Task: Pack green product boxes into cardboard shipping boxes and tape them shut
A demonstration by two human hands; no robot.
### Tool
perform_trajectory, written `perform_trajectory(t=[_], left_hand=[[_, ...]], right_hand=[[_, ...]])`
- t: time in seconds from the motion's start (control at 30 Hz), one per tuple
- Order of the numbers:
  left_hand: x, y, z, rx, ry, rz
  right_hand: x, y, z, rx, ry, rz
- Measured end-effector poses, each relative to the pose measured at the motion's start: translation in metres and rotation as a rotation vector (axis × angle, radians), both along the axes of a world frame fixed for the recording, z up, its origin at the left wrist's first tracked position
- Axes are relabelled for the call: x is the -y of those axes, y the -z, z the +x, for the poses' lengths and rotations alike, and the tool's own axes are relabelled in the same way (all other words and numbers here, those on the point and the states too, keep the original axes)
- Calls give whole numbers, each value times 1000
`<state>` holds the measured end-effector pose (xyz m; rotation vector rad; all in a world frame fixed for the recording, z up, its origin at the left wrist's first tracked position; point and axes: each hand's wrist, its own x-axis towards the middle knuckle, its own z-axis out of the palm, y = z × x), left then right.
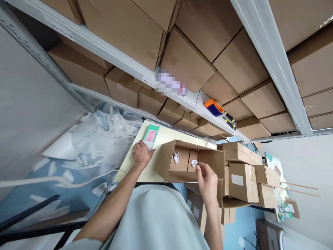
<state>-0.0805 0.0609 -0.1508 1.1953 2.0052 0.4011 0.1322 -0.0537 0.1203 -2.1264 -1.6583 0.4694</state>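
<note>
My left hand (142, 153) is at the lower end of a flat green-and-pink packet (152, 134), which lies on the pale yellow tabletop (135, 146). Its fingers are by the packet's left edge and the thumb reaches toward the right edge, partly covering the lower end. To the right stands an open cardboard box (163, 161). Over its near right side, my right hand (207, 177) is curled, thumb and forefinger pinching at a crumpled paper ball (194, 163). Another crumpled paper ball (176, 158) shows inside the box, toward its left wall.
Shelves of closed cardboard boxes (187, 59) rise beyond the table. An orange-and-blue tape dispenser (214, 107) and a yellow-and-black cutter (229, 123) sit on a shelf ledge. White paper (96, 139) heaps up at left. Stacked boxes (244, 180) stand at right.
</note>
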Motion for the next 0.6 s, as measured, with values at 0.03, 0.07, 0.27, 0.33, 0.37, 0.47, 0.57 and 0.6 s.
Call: perform_trajectory(t=[0.03, 0.07, 0.27, 0.33, 0.37, 0.47, 0.57, 0.6], left_hand=[[-1, 1, 0, 8, -3, -4], [-2, 0, 0, 15, -9, -9], [-17, -16, -24, 93, -94, -56], [-16, -29, -39, 170, -95, -46], [-13, -37, -46, 209, -98, -32], [7, -74, -60, 303, -127, 31], [33, -129, -61, 406, -237, 170], [41, -150, -60, 424, -284, 207]], right_hand=[[0, 1, 0, 7, 0, 4], [0, 3, 1, 12, 0, 8], [-7, 7, 16, 14, -5, -1], [-10, 5, 25, 12, -20, -1], [-13, 3, 31, 8, -29, 3], [-21, -3, 49, -5, -66, 17], [-31, -9, 67, -23, -113, 44], [-35, -11, 72, -37, -131, 54]])
